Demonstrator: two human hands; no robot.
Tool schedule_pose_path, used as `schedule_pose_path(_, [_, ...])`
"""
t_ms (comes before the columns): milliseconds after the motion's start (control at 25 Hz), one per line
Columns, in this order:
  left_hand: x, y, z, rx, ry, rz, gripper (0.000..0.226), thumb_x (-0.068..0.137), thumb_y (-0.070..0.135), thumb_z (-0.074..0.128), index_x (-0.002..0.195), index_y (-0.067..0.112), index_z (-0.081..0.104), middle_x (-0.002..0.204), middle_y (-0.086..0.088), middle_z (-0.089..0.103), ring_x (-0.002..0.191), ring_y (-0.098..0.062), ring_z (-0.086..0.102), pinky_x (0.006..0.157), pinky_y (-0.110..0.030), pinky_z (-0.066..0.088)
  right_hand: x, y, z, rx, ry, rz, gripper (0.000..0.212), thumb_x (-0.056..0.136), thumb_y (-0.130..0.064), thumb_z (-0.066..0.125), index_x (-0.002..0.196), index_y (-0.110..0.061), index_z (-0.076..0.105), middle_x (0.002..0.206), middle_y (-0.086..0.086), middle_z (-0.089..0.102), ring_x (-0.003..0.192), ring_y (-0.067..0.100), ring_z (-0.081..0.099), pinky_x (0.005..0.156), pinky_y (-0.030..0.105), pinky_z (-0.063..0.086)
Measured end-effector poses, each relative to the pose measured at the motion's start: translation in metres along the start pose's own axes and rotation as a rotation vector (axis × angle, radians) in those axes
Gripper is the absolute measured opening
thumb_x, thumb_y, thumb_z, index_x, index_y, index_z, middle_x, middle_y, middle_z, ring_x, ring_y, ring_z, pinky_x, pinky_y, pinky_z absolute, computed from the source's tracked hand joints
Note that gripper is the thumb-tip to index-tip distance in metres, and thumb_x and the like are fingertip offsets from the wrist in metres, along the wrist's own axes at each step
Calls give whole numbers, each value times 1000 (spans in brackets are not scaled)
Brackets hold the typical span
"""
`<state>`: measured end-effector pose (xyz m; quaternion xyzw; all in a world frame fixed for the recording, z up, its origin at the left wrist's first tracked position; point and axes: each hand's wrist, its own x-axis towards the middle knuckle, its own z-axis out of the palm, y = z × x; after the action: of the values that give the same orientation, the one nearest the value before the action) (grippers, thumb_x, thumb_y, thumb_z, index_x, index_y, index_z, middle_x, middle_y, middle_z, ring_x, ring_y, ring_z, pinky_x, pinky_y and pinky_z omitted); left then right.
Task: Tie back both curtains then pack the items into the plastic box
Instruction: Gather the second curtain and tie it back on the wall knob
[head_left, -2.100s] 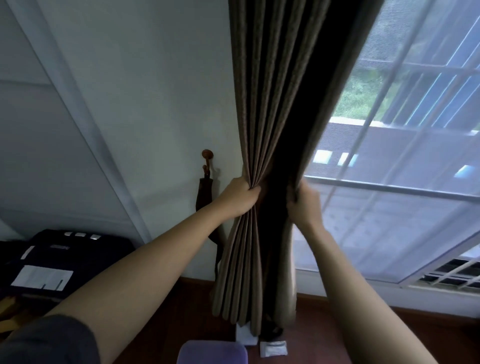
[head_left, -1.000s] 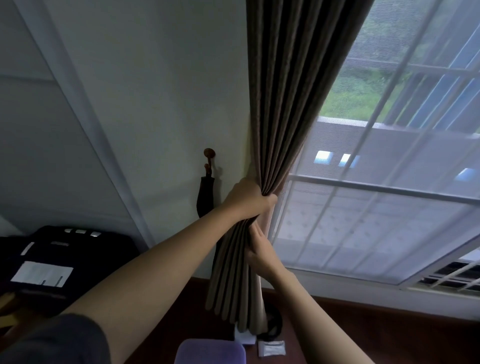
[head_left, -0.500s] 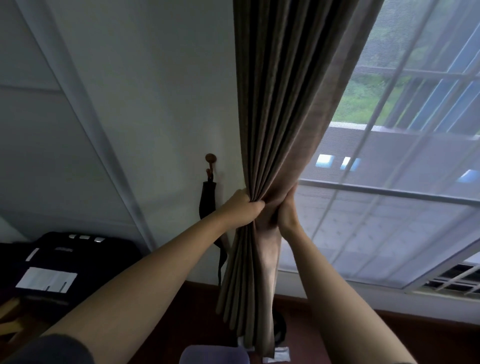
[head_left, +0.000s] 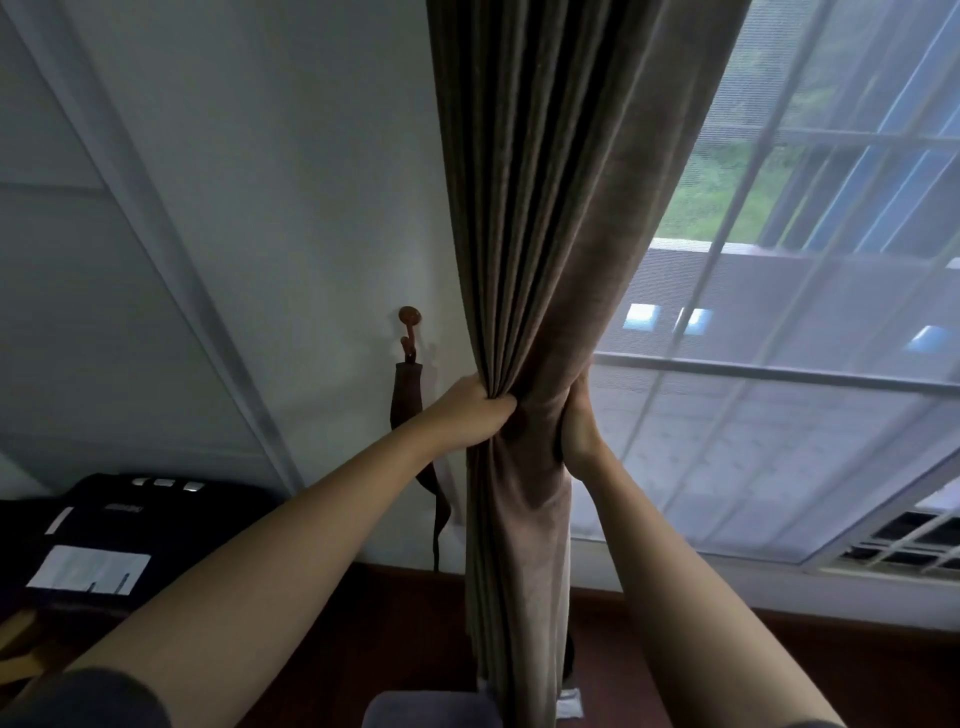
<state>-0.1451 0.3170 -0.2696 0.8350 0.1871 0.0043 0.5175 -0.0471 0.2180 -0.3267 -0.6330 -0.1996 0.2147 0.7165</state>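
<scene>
Left hand fingers curled tight round the curtain, bunching the pleats at mid height; right hand clasps the same bunch from the window side, fingers wrapped behind the cloth so only the back of the hand shows. Both squeeze the fabric into one narrow neck, probably so a tieback can go round it. Tieback hangs just left of the left fingers, off a wall hook, not yet touched. Window right of the right hand, now uncovered. Below the hands the curtain falls loose to the floor; a purple thing at the bottom edge, can't tell what. Dark case far left, low. Plastic box not in view. Versus a second ago: right hand has come up from below the left to sit level beside it, bunch tighter; half a second ago nearly the same grip.
</scene>
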Motion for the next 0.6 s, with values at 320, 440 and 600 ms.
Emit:
schedule_pose_path(320, [6,13,-18,204,118,36,14,82,17,59,95,17,62,81,6,59,80,-9,58,63,-16,45,-14,-2,8,3,-43,-20,33,104,-20,10,129,-28,30,115,-21,46,101,-26,44,91,-1,32])
schedule_pose_path(440, [4,21,-24,84,114,-42,19,81,16,56,99,19,62,85,5,60,79,-8,58,57,-15,42,-22,19,10,-129,-90,60,31,105,-28,16,128,-38,33,120,-20,47,115,-14,44,99,9,32])
schedule_pose_path(600, [7,28,-17,78,54,-36,10,85,15,51,87,19,60,86,-2,63,85,-17,61,63,-24,48,-32,21,20,-44,-77,149,24,102,-23,33,122,-27,46,115,-4,55,101,5,55,79,10,47])
